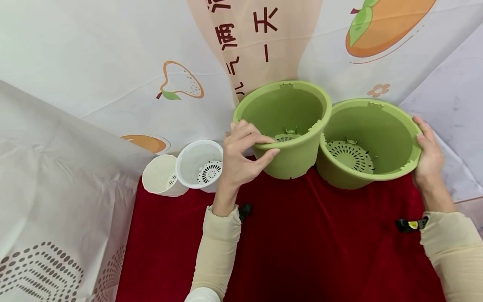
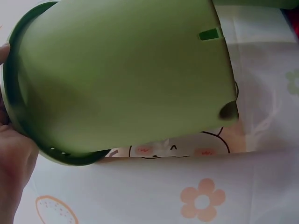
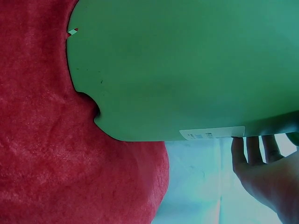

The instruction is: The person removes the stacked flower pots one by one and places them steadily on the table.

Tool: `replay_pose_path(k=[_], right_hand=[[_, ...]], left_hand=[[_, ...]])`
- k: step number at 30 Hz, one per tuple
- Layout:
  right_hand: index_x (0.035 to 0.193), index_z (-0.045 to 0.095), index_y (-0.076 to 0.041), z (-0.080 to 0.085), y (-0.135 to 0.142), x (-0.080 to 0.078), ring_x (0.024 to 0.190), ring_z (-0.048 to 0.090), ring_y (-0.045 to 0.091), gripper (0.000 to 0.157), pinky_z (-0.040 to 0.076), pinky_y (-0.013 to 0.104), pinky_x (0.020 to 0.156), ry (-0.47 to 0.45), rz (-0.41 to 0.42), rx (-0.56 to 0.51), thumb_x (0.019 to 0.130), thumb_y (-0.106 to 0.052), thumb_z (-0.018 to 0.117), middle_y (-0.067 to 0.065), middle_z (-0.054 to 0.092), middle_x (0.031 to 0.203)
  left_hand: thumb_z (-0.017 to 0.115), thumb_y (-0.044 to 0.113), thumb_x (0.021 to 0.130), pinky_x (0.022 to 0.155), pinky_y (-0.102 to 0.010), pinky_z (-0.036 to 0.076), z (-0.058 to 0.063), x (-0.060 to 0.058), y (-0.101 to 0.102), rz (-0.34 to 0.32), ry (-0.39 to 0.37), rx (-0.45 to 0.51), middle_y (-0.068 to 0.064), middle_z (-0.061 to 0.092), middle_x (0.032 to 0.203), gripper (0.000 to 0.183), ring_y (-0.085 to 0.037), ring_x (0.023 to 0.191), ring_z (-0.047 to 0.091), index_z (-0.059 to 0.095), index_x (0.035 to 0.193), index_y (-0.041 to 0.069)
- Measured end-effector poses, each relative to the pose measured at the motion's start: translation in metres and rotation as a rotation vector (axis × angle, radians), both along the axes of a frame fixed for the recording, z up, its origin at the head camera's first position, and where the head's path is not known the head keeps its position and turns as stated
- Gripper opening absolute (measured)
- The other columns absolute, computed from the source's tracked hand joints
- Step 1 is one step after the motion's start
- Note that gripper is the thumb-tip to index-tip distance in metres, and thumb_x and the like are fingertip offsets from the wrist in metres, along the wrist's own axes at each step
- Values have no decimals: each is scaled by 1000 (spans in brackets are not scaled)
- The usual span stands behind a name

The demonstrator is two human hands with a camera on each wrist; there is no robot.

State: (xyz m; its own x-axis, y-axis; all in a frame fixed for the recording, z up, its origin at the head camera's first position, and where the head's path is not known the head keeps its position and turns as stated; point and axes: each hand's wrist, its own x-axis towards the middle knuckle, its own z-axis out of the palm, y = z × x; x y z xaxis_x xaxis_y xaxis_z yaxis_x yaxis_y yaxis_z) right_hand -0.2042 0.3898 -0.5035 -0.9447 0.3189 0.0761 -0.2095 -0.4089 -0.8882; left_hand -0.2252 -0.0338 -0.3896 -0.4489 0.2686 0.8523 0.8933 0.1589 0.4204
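Note:
Two large green plastic pots with slotted bottoms stand side by side, mouths tilted toward the head camera. My left hand (image 1: 241, 155) pinches the near left rim of the left green pot (image 1: 288, 163), thumb outside and fingers over the edge. In the left wrist view that pot's smooth outer wall (image 2: 126, 79) fills the middle, the hand at its rim. At the far right, my right hand (image 1: 430, 157) holds the right green pot (image 1: 390, 144) by its right side at the rim. The right wrist view has several fingers (image 3: 254, 151) against its wall, beside a white label (image 3: 212, 133).
A white pot (image 1: 183, 180) with a slotted bottom and a cream pot (image 1: 154, 178) stand together left of my left hand. Red cloth (image 1: 294, 239) covers the table. Behind the pots hangs a printed white sheet (image 1: 124, 50), with another white sheet along the left.

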Motion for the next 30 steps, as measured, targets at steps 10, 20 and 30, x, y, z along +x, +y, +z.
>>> replay_pose_path(k=[10,20,30], right_hand=[[148,47,-9,2,0,-1,84,64,12,46,53,18,67,14,10,-33,105,-7,31,10,37,153],[148,47,-8,2,1,0,81,65,15,45,55,21,63,24,37,-109,105,-6,32,8,47,144],[148,46,-7,2,0,-1,86,65,15,45,55,21,68,26,47,-121,105,-6,34,9,46,146]], left_hand=[[84,10,73,80,-40,26,-17,5,-3,13,-25,-31,2,60,69,9,-15,74,47,77,78,7],[85,12,73,81,-42,27,-38,7,-4,35,-63,-40,3,60,69,9,-14,74,46,77,77,9],[84,9,72,78,-42,27,-55,10,-5,61,-66,-53,3,61,66,8,-13,70,46,77,73,12]])
